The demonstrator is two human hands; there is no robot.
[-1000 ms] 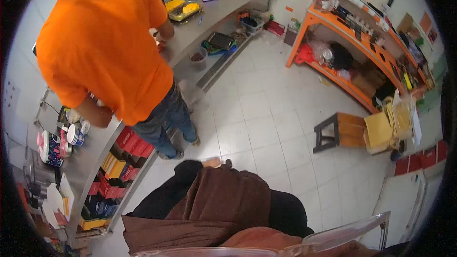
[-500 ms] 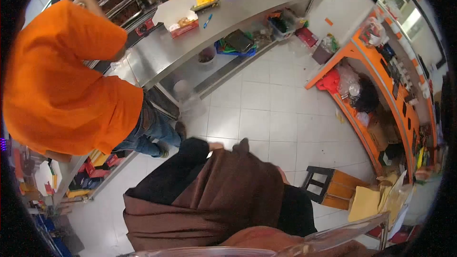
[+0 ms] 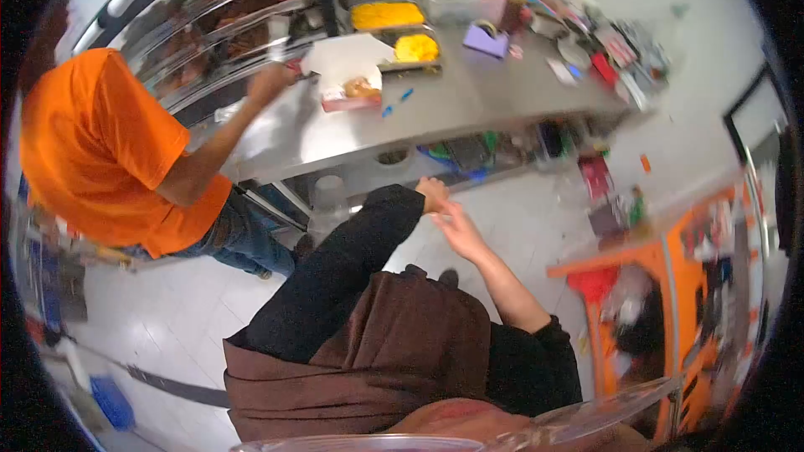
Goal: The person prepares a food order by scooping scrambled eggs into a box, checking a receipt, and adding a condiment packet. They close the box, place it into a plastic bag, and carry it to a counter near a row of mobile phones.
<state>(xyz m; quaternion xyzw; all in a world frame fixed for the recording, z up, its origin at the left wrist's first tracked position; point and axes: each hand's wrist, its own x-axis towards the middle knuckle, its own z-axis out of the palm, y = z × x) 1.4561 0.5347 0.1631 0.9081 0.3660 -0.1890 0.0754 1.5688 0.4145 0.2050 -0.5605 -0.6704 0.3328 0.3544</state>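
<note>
Left: person in orange shirt (image 3: pixel 100 151), arm raised to steel rack (image 3: pixel 234 0) of trays. Ahead: steel table (image 3: pixel 469 109). On it: open white box (image 3: pixel 347 67) with food, blue pen (image 3: pixel 406 94) just beside; two yellow trays (image 3: pixel 387 15) behind box; purple tape dispenser (image 3: pixel 486 39) right of trays; far end cluttered, too blurred to tell. Lower shelf (image 3: pixel 486 155) under table: mixed items. Right: orange shelf unit (image 3: pixel 678 268), packed, blurred. Lower left: blue bin (image 3: pixel 113 402) on floor.

Both arms reach forward, the hands meeting in front of the chest. The left hand (image 3: pixel 433 193), black sleeve down to the wrist, looks loosely curled. The right hand (image 3: pixel 460 233), forearm bare, lies flat-fingered just beneath it.
</note>
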